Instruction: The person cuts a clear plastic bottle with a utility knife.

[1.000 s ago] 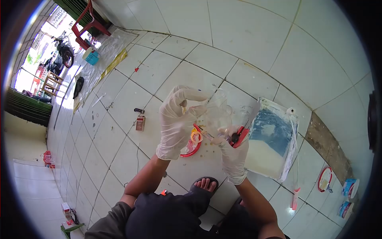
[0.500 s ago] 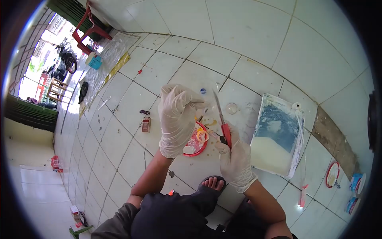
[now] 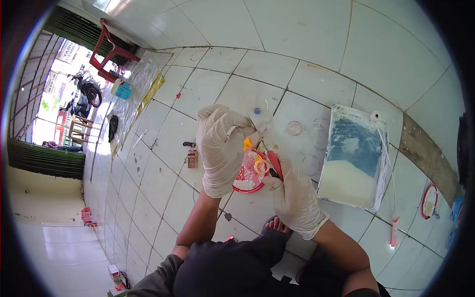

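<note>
White gloves cover both hands. My left hand point(image 3: 225, 143) is raised in front of me, with fingers curled and the fingertips pinched together at the right. What they grip is too small to make out; a pale bit shows beside them. My right hand point(image 3: 297, 200) is closed around the red handle of a pair of scissors point(image 3: 273, 162), whose metal blades point up and left, close to the left fingertips. Below and between the hands, a red-rimmed basket point(image 3: 247, 189) lies on the floor, holding a yellowish ring point(image 3: 261, 167) and an orange-yellow item point(image 3: 248, 144).
A white tray point(image 3: 346, 190) with cream-coloured paint lies at the right. Beyond my hands are a clear round lid point(image 3: 294, 128) and a blue cap point(image 3: 257, 111). A small box point(image 3: 192, 159) lies left. A red chair point(image 3: 111, 52) and bucket point(image 3: 121, 89) stand far left.
The scissors have moved left, bringing their blades up to the left fingertips. My left hand stays pinched at nearly the same place. The view has shifted slightly.
</note>
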Demonstrator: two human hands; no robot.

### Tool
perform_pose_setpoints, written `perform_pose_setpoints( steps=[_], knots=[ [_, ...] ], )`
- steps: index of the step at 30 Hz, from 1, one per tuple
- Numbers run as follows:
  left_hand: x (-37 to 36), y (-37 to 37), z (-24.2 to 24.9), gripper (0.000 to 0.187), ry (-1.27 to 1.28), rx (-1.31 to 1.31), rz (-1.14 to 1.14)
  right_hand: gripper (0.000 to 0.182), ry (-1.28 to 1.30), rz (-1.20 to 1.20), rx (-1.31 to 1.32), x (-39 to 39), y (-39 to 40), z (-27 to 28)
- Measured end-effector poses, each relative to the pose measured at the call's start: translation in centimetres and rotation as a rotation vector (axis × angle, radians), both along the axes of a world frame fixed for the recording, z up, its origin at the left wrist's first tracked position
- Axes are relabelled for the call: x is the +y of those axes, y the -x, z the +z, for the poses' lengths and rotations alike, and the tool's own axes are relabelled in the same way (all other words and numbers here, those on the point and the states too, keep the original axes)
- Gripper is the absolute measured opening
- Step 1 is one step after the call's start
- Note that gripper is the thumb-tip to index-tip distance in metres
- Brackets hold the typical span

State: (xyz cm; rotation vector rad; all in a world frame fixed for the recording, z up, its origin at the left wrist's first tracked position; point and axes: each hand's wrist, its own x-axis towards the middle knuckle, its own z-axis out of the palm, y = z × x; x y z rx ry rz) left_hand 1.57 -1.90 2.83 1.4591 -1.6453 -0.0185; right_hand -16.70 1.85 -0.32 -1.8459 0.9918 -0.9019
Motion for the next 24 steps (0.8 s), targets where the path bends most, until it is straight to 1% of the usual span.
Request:
perform_pose_setpoints(
  steps=[3, 5, 6, 8, 9, 11, 12, 14, 18, 20, 21, 23, 24],
  knots=[
    [-0.1, -0.3, -0.1, 0.019, 0.0, 0.011, -0.023, 0.049, -0.011, 0.004, -0.038, 0.0, -0.1, -0.3],
    [-0.2, -0.3, 0.0, 0.028, 0.021, 0.024, -0.032, 0.048, 0.093, -0.016, -0.069, -0.1, -0.2, -0.5],
    [-0.2, -0.2, 0.0, 0.028, 0.018, 0.021, -0.036, 0.048, 0.091, -0.019, -0.072, -0.1, -0.1, -0.4],
    [0.0, 0.1, 0.1, 0.029, 0.004, 0.13, -0.048, 0.049, -0.014, 0.002, -0.08, 0.0, -0.1, -0.1],
    [0.0, 0.1, 0.1, 0.029, 0.001, 0.127, -0.051, 0.049, -0.016, -0.001, -0.083, 0.1, -0.2, -0.2],
    [0.0, 0.0, 0.0, 0.019, 0.003, 0.03, -0.01, 0.05, -0.001, -0.022, -0.055, 0.3, -0.3, -0.4],
    [0.0, 0.0, 0.1, 0.019, 0.0, 0.026, -0.012, 0.05, -0.004, -0.025, -0.058, 0.4, -0.5, -0.5],
    [0.0, 0.2, 0.2, 0.02, 0.054, -0.066, 0.033, 0.047, -0.029, -0.036, -0.066, 0.4, -0.8, -0.7],
    [0.1, 0.3, 0.5, 0.021, 0.055, -0.046, 0.045, 0.043, -0.037, -0.057, -0.146, 0.7, -1.7, -0.1],
    [0.1, 0.0, 0.4, 0.021, 0.115, -0.173, 0.072, 0.041, -0.024, -0.064, -0.208, 0.9, -1.9, -0.1],
    [0.1, 0.0, 0.5, 0.021, 0.113, -0.177, 0.07, 0.041, -0.027, -0.066, -0.212, 1.0, -2.0, -0.1],
    [0.1, 0.2, 0.6, 0.022, 0.174, -0.169, 0.065, 0.044, 0.094, -0.086, -0.075, 1.1, -2.0, -0.3],
    [0.1, 0.1, 0.5, 0.022, 0.169, -0.171, 0.057, 0.044, 0.089, -0.093, -0.077, 1.3, -2.1, -0.2]
  ],
)
